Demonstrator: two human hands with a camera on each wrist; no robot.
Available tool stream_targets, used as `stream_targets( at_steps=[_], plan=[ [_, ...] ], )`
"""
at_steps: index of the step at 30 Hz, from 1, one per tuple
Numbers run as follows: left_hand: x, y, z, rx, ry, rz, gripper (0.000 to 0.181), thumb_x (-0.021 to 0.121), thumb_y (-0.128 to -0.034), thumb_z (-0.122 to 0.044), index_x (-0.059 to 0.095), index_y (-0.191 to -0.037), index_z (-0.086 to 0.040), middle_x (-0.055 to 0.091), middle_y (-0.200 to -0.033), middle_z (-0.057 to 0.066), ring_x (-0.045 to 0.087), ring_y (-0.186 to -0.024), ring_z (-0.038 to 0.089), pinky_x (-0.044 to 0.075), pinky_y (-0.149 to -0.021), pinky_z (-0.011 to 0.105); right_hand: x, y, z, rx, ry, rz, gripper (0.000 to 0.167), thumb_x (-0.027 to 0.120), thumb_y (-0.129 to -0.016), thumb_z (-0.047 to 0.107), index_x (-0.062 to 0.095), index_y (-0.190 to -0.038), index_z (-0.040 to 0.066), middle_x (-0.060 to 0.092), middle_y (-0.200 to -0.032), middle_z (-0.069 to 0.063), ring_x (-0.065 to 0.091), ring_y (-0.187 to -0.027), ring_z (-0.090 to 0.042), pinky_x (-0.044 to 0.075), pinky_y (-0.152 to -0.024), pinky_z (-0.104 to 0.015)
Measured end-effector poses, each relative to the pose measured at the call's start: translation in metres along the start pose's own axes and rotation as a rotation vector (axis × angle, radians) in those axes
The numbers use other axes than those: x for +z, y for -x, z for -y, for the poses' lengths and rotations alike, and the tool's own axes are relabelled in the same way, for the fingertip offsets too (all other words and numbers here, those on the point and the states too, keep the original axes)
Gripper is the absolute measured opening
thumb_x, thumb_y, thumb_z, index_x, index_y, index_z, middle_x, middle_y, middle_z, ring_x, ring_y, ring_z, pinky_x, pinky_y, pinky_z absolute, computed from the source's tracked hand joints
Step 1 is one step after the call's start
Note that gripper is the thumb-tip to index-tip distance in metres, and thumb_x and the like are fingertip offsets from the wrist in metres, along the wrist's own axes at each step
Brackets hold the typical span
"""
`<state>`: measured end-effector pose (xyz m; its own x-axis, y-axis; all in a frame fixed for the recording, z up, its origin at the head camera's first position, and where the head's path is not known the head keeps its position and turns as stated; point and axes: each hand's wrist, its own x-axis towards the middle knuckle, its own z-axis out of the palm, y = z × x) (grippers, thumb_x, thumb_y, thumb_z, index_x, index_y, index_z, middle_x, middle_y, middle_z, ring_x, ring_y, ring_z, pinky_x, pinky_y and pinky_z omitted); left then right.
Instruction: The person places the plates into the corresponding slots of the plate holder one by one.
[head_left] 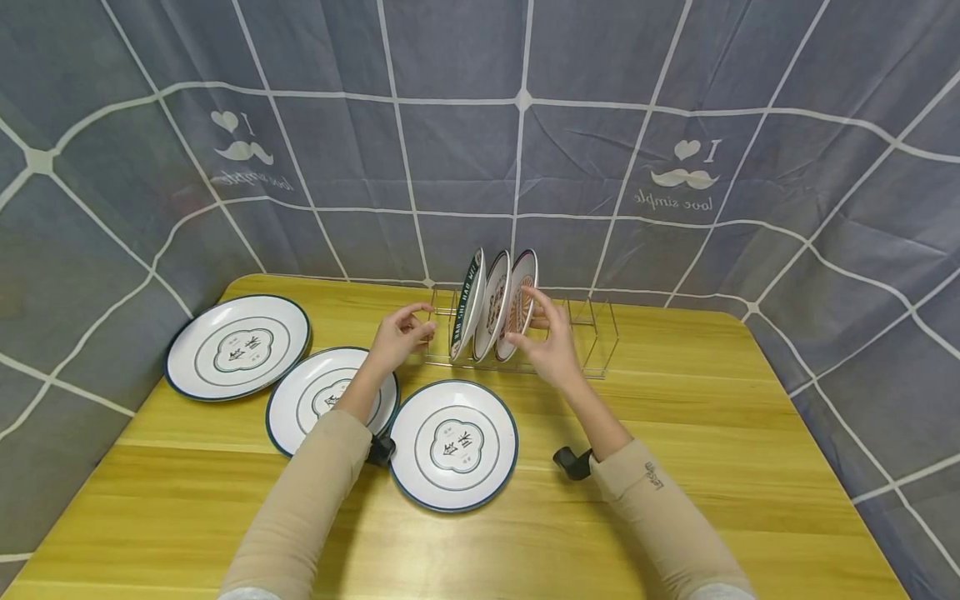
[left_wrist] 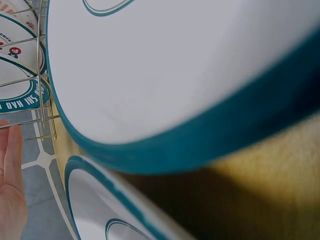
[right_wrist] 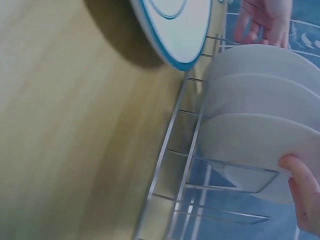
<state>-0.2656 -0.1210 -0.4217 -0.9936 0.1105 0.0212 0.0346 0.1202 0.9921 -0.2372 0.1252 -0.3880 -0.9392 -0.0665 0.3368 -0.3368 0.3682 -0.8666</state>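
Observation:
Three patterned plates stand on edge side by side in a wire rack (head_left: 600,343): a green-rimmed plate (head_left: 467,307), a middle plate (head_left: 491,307) and a right-hand plate (head_left: 519,300). My right hand (head_left: 553,343) holds the right-hand plate by its near side, thumb and finger bent at it. The right wrist view shows a digit against that plate's white back (right_wrist: 250,142); its other fingers are mostly out of frame. My left hand (head_left: 402,335) is at the rack's left end, fingers loosely bent, holding nothing. In the left wrist view its fingers (left_wrist: 12,155) lie beside the wires.
Three larger white plates with blue rims lie flat on the wooden table (head_left: 645,517): a far-left plate (head_left: 195,357), a middle one (head_left: 296,408) partly under my left forearm, and a front plate (head_left: 427,479). A grey checked curtain (head_left: 465,158) hangs behind the table.

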Motion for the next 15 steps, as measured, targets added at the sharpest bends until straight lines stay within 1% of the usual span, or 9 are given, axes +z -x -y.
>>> stream_targets(
  at_steps=[3,8,12,15],
  plan=[
    [-0.0001,-0.0001,0.0008,-0.001,0.006,0.002,0.040,0.060,-0.0881,-0.013,0.050,-0.124,0.002,0.052,-0.075,0.004,0.058,-0.090,0.034,0.052,-0.082,0.043,0.0023,0.0016,-0.0040,0.012,-0.007,0.007,0.073,0.074,-0.072,-0.002,0.044,-0.134,0.022,0.042,-0.114,-0.021,0.053,-0.099,-0.038,0.051,-0.076,-0.048],
    [-0.0005,-0.0005,0.0007,0.006,-0.006,-0.001,0.038,0.060,-0.0883,-0.012,0.051,-0.123,0.001,0.051,-0.074,0.003,0.060,-0.086,0.027,0.053,-0.081,0.041,0.0039,0.0031,-0.0077,-0.005,0.007,0.019,0.071,0.073,-0.075,0.001,0.042,-0.135,0.023,0.041,-0.115,-0.020,0.053,-0.101,-0.038,0.050,-0.079,-0.050],
    [-0.0008,0.0007,-0.0001,0.009,-0.011,-0.009,0.036,0.060,-0.0882,-0.012,0.053,-0.122,-0.001,0.051,-0.074,0.004,0.060,-0.086,0.028,0.054,-0.079,0.040,0.0034,0.0042,-0.0081,-0.005,0.032,0.043,0.070,0.071,-0.078,0.006,0.039,-0.137,0.024,0.040,-0.117,-0.020,0.053,-0.103,-0.037,0.051,-0.079,-0.048],
    [-0.0007,0.0017,0.0000,0.013,-0.009,-0.006,0.037,0.060,-0.0883,-0.012,0.053,-0.122,0.000,0.052,-0.075,0.004,0.060,-0.083,0.023,0.054,-0.079,0.040,0.0016,0.0062,-0.0069,0.002,0.036,0.057,0.071,0.070,-0.081,0.011,0.034,-0.140,0.024,0.039,-0.123,-0.020,0.052,-0.106,-0.037,0.052,-0.078,-0.045]
  ],
)
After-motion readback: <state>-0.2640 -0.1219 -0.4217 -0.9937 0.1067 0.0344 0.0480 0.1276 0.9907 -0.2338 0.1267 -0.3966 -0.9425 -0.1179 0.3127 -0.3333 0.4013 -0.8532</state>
